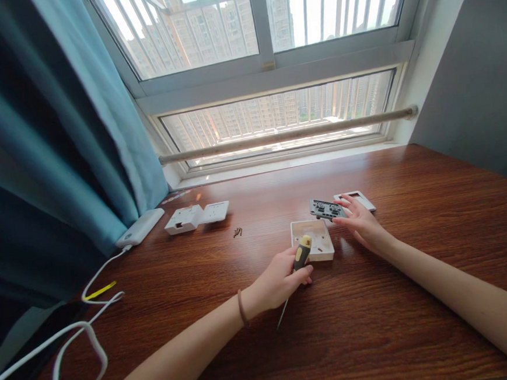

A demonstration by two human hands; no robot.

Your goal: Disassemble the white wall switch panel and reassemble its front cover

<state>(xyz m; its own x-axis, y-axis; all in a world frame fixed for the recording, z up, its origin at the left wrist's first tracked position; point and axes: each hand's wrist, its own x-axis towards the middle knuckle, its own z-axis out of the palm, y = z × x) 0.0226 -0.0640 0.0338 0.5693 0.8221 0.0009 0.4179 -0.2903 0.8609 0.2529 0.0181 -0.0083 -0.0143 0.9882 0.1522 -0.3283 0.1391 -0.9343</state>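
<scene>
A screwdriver (301,253) with a yellow and dark grey handle is gripped in my left hand (282,277), its thin shaft pointing down toward me. Just beyond that hand lies a white square mounting box (323,244), its open side up. My right hand (362,222) has its fingers closed on the right edge of a dark socket module (325,209), whose inner parts face up above the far edge of the box. Behind the right fingers, partly covered by them, a white frame (367,201) lies on the table.
Several screws (238,232) lie mid-table. Farther left are another white box (183,219) and a white socket plate (214,212). A white power strip (140,227) with a looping cable (93,337) and a yellow strip (101,290) lie near the curtain (113,136). A window borders the far edge.
</scene>
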